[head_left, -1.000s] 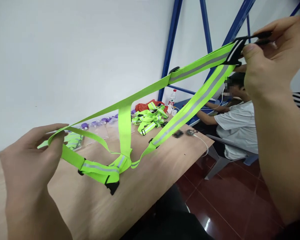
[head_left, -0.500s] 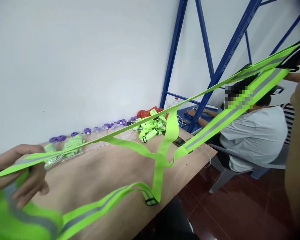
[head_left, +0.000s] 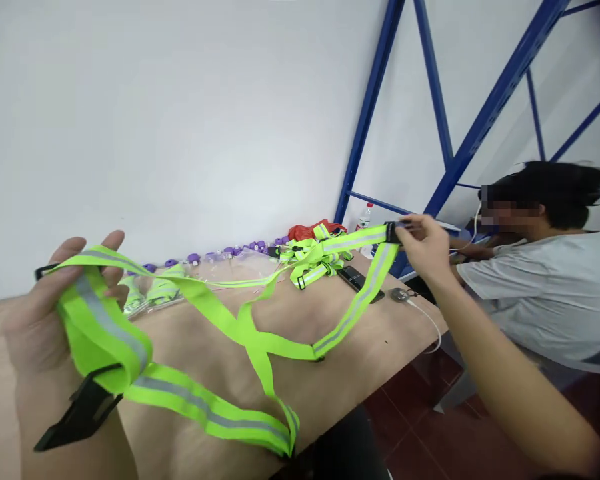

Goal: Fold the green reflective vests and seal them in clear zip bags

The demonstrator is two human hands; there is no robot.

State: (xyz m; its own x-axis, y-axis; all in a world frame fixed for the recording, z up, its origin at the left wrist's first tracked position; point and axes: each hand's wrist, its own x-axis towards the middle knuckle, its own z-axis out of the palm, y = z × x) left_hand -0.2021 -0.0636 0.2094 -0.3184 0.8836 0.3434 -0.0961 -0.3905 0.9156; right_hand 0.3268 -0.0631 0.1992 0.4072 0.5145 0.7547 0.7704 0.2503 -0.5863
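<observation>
A neon-yellow reflective strap vest [head_left: 247, 333] with grey stripes stretches in the air above the table, between my two hands. My left hand [head_left: 40, 320], at the left, has its palm turned up and carries several loops of the strap over its bent fingers. A black buckle [head_left: 80, 412] dangles in front of that wrist. With thumb and fingertips pinched, my right hand [head_left: 427, 247] grips the vest at a black fitting [head_left: 393, 232], where two straps meet. The crossed middle of the vest sags between my hands, and its lower end hangs near the table's front edge.
More reflective vests lie heaped [head_left: 313, 267] at the back of the table [head_left: 350, 370], near a phone [head_left: 355, 280] and a white cable [head_left: 437, 330]. Purple rolls [head_left: 193, 257] line the wall. A co-worker [head_left: 555, 287] sits at the right, beside blue rack posts [head_left: 373, 113].
My right hand has come in from the far right edge and lower, slackening the vest. My left hand has turned palm up, with the strap looped over its fingers. The view has shifted slightly.
</observation>
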